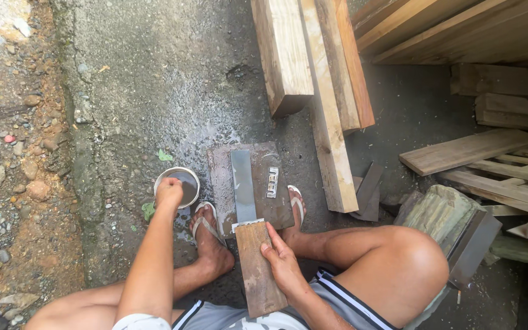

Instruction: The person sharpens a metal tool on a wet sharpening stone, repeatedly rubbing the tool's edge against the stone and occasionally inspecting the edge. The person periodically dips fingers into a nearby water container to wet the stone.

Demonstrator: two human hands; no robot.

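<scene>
My right hand (282, 260) grips a weathered brown wooden block (258, 269) against the grey blade (243, 185) lying on a wet, dark sharpening stone (279, 208). My left hand (168, 193), seemingly clenched, dips into a small metal bowl (187, 179).

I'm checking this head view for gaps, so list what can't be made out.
- Left hand: fingertips dip into the metal bowl; whether they hold anything is hidden.
- Wooden block: near end cut off by the shorts.
- Grey strip: near end covered by the block.
- Small metal piece: too small to identify.
</scene>
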